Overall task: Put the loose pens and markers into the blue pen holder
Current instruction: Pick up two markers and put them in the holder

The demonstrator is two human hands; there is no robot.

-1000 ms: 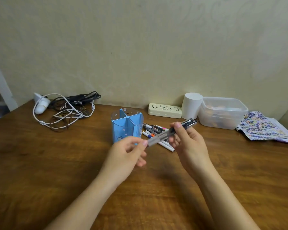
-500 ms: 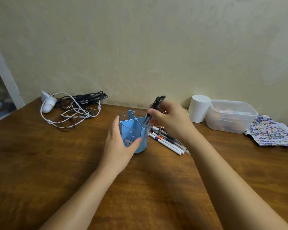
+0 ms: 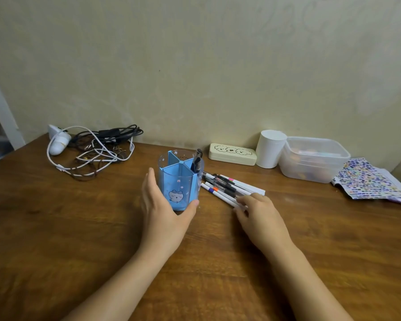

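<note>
The blue pen holder stands upright on the wooden table, split into compartments. One black pen sticks up from its right rear compartment. My left hand cups the holder from the front left, fingers along its left side and thumb against its lower right. Several loose pens and markers, white and black, lie in a bunch just right of the holder. My right hand rests palm down with its fingertips on the near ends of the white markers, nothing lifted.
A tangle of black and white cables with a white charger lies at the back left. Along the wall stand a cream case, a white cylinder and a clear plastic box. A sticker sheet lies far right.
My right hand has dropped the black pen into the holder, let go, and moved down right onto the loose markers. My left hand stays around the holder.
</note>
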